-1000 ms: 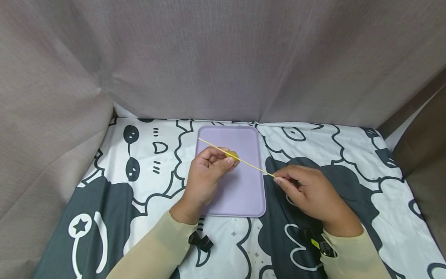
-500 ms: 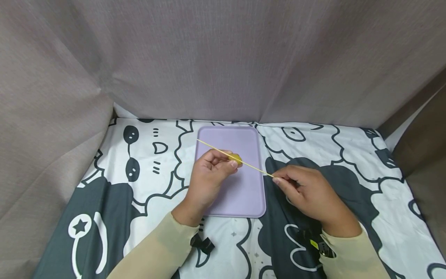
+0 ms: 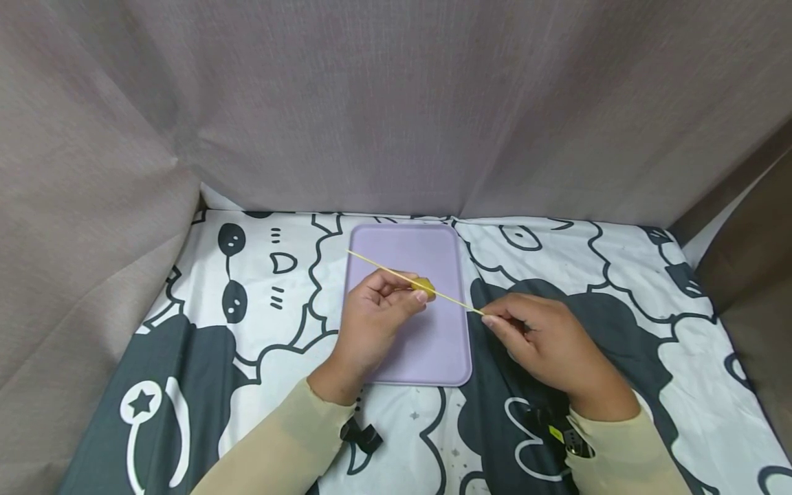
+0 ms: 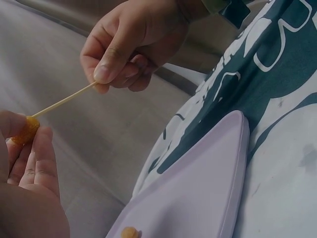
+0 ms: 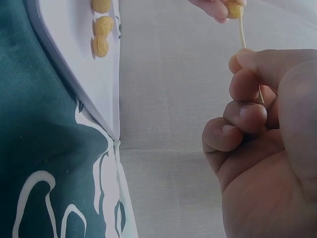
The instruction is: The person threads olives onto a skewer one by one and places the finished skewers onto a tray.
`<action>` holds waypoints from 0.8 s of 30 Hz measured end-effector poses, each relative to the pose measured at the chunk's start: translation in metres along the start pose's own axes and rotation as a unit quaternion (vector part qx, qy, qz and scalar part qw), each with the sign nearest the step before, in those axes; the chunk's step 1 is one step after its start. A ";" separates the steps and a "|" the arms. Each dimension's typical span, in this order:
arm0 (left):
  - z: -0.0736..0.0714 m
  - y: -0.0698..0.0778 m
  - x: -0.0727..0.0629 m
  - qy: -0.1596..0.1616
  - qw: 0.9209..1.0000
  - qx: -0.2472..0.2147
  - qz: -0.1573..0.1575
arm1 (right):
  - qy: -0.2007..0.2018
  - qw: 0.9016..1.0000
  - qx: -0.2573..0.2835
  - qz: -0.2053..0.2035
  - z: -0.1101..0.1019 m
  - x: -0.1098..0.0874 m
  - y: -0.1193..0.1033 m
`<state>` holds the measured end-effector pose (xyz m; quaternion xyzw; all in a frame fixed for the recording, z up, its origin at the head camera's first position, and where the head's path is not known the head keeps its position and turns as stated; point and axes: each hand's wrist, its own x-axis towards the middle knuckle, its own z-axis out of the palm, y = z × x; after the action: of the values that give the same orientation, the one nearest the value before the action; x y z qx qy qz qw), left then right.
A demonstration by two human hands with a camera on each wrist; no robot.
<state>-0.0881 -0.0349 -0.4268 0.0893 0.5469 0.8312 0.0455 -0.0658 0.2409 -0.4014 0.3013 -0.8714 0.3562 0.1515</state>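
Note:
In the head view a thin wooden skewer (image 3: 454,301) slants over the tray, its far tip beyond my left hand (image 3: 374,320). A small yellow-brown ball (image 3: 424,284) is on the skewer, and my left thumb and fingers pinch it. My right hand (image 3: 547,344) pinches the skewer near its right end, with the other fingers curled, as the right wrist view shows. The left wrist view has a bare stretch of skewer (image 4: 64,103) between the ball and my right fingertips.
Below the hands a lilac tray (image 3: 439,357) lies on a black-and-white patterned cloth (image 3: 278,405). More yellow-brown balls (image 5: 103,26) rest on it in the right wrist view, hidden by my left hand from above. Grey-beige fabric (image 3: 396,103) hangs around the back and sides.
My left hand and the ball have shifted a little right and toward me, bringing the ball closer to my right hand along the skewer. The right hand has barely moved.

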 end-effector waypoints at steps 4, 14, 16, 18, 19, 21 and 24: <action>0.001 -0.001 -0.001 -0.002 1.000 0.008 -0.008 | -0.004 1.000 -0.003 0.003 0.000 0.000 -0.001; 0.001 -0.003 -0.003 -0.025 0.999 0.027 -0.006 | -0.008 1.000 -0.008 0.004 0.002 0.001 -0.003; 0.000 -0.004 -0.003 -0.032 0.999 0.029 -0.004 | -0.009 1.000 -0.005 0.004 0.002 0.001 -0.003; -0.001 -0.004 -0.003 -0.038 0.999 0.030 -0.003 | -0.010 1.000 -0.004 0.004 0.002 0.001 -0.003; -0.001 -0.004 -0.003 -0.041 0.999 0.030 -0.003 | -0.011 1.000 -0.003 0.004 0.002 0.001 -0.003; -0.001 -0.005 -0.003 -0.045 0.999 0.030 -0.004 | -0.014 1.000 -0.001 0.004 0.002 0.001 -0.003; 0.000 -0.005 -0.003 -0.049 0.998 0.033 -0.002 | -0.015 1.000 -0.002 0.005 0.002 0.001 -0.003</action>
<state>-0.0854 -0.0335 -0.4320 0.1305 0.5712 0.8072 0.0708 -0.0647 0.2373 -0.4010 0.3022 -0.8756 0.3510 0.1369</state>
